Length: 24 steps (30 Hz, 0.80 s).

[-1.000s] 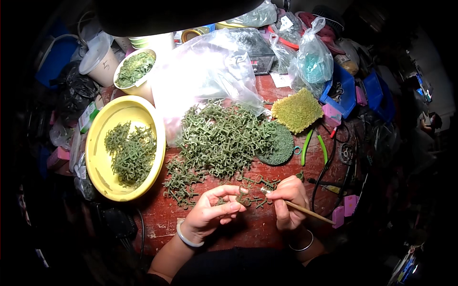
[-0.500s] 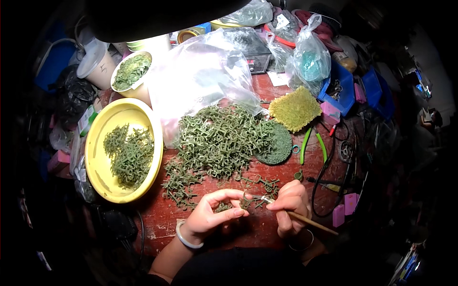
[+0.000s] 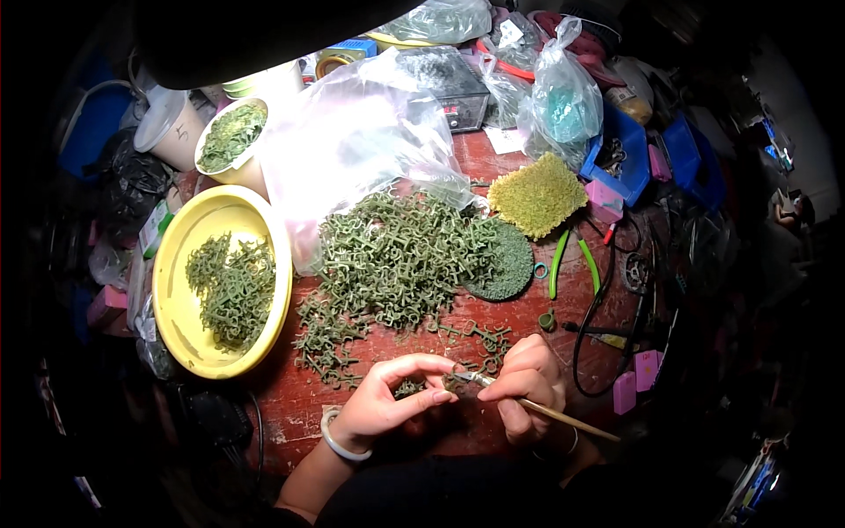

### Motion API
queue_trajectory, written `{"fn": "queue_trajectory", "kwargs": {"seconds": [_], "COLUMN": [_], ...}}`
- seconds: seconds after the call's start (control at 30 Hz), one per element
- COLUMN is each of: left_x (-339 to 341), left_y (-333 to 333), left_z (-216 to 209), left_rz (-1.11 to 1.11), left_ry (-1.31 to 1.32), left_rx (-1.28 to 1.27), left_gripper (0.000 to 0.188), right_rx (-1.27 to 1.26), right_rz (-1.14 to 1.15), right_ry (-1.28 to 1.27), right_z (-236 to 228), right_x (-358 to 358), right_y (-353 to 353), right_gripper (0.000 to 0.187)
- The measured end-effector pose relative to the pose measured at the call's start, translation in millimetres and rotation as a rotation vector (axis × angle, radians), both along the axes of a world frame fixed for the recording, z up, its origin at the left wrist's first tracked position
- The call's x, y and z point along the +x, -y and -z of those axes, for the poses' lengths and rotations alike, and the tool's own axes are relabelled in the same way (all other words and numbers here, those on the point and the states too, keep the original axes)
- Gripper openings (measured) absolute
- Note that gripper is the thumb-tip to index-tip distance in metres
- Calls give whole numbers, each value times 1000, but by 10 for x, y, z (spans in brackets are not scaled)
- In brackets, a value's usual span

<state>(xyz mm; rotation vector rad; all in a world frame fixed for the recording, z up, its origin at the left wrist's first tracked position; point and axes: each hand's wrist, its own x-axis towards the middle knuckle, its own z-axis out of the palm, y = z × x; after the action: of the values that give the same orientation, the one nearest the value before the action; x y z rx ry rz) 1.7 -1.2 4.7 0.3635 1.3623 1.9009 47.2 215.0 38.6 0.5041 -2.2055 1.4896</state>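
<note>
My left hand [image 3: 396, 394], with a pale bangle at the wrist, pinches a small green branched piece [image 3: 451, 384] between thumb and fingers. My right hand [image 3: 528, 387] grips a slim wooden-handled tool [image 3: 576, 422] like a pen. Its metal tip points left and meets the small piece; whether it is a blade or another tip I cannot tell. Just beyond my hands lies a large heap of similar green pieces [image 3: 400, 260], with loose ones scattered in front. More of them fill part of a yellow basin [image 3: 283, 264] on the left.
Beyond the heap lie a clear plastic bag [image 3: 352, 132], a digital scale [image 3: 444, 84] and a yellow sponge-like block [image 3: 537, 195]. A round green pad [image 3: 502, 264] touches the heap. Green-handled pliers [image 3: 559, 261], a black cable [image 3: 581, 352] and blue bins [image 3: 623, 158] are on the right.
The view has shifted slightly, so the table items sit a little more to the left. My right hand has moved closer to the left, bringing the tool's tip onto the piece.
</note>
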Motion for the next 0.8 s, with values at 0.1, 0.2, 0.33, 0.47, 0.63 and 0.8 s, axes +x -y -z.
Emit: {"fn": "queue_trajectory", "kwargs": {"seconds": [0.1,0.2,0.33,0.47,0.63,0.8], "left_x": [-3,-5,-12,-11,-17,-20], "left_y": [-1,-5,-4,-13,-1,0], "left_z": [2,-12,-38,-35,-11,-31], "left_rz": [-8,-11,-19,-45,-67,-122], "left_ry": [-31,-11,-21,-71,59,199], "left_rx": [0,0,-25,-25,13,71], "left_gripper": [32,31,29,29,30,31], "right_rx": [19,41,42,43,4,17], "right_rz": [-8,-10,-10,3,94,99], "right_ry": [-20,-15,-9,-74,-68,-63], "right_z": [0,4,24,15,20,14], "right_x": [4,14,15,39,49,29], "right_y": [-7,1,22,-17,-18,7], "right_gripper": [12,12,10,12,12,11]}}
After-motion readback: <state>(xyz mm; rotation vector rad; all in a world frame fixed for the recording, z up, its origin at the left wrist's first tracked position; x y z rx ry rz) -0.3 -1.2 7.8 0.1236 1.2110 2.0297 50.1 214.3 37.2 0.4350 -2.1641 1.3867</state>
